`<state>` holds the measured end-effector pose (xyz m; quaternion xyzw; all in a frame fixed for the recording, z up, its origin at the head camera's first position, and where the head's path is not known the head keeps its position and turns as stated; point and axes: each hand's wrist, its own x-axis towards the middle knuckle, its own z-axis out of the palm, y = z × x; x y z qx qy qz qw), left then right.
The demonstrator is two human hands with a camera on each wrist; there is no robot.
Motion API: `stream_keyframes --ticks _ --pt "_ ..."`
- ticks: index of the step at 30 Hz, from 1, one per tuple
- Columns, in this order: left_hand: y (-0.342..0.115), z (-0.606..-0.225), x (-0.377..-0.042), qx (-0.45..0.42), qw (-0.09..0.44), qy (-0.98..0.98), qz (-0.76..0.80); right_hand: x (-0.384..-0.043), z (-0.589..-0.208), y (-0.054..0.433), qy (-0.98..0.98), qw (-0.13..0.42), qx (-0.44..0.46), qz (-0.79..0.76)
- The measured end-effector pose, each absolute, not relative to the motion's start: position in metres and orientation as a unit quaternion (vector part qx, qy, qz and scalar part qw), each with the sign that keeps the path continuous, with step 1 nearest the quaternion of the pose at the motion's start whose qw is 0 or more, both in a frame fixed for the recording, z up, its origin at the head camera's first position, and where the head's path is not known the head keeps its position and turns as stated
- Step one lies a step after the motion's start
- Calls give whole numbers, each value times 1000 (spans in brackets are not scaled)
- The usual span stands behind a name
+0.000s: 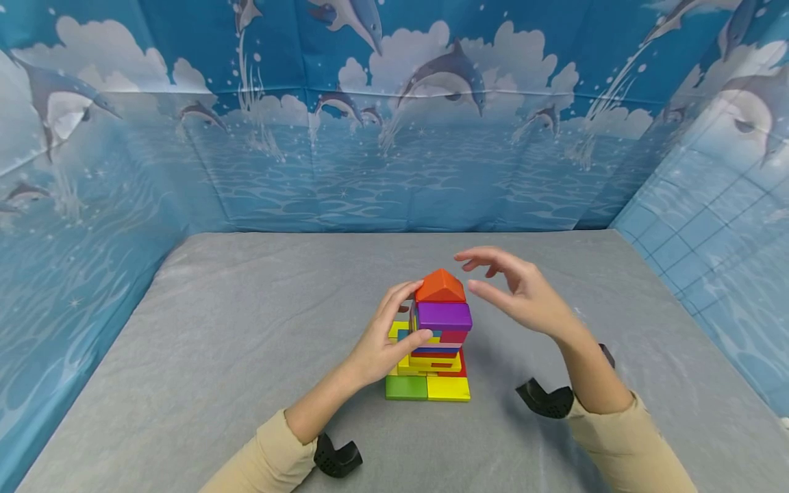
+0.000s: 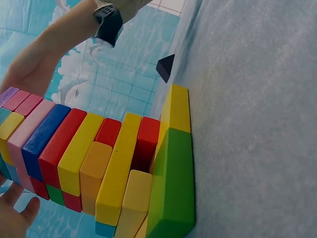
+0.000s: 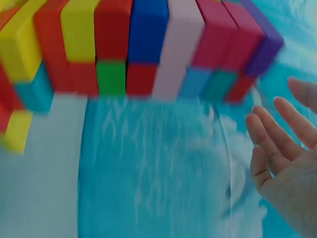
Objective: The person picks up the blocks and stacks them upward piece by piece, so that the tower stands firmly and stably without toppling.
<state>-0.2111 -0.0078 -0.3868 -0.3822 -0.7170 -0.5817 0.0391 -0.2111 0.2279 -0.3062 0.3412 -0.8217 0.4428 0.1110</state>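
Note:
A tower of colored blocks [image 1: 436, 361] stands upright on the grey surface. An orange triangular block [image 1: 441, 286] tops it, resting on a purple block [image 1: 444, 316]. At the base lie a green block [image 1: 406, 388] and a yellow block [image 1: 448, 389]. My left hand [image 1: 382, 342] is at the tower's left side, thumb across the front and fingers reaching up beside the orange block; whether it presses is unclear. To the right of the top, my right hand [image 1: 520, 291] hangs apart from the blocks with nothing in it, fingers spread and slightly bent.
Grey cloth [image 1: 259, 329] covers the work surface. Blue dolphin-print curtains [image 1: 394, 171] enclose its back and sides. Black bands [image 1: 337, 457] sit at both wrists, beside beige sleeves [image 1: 265, 455].

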Motion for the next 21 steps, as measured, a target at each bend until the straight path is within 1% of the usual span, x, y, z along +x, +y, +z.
stream_keyframes --ticks 4,8,11,14,17,21 --pt "-8 -387 -212 -384 40 -715 -583 -200 -320 265 -845 151 265 440" --pt "-9 -387 -212 -383 39 -714 -584 -183 -351 317 -896 156 159 385" --pt "-10 -386 -212 -381 37 -716 -585 -170 -377 357 -919 140 110 352" --pt "-11 -386 -212 -379 33 -715 -586 -158 -399 389 -934 117 87 327" --pt "-11 -386 -212 -378 31 -715 -587 -148 -411 407 -944 83 78 309" --pt "-10 -386 -213 -380 33 -715 -585 -143 -417 416 -947 67 78 306"
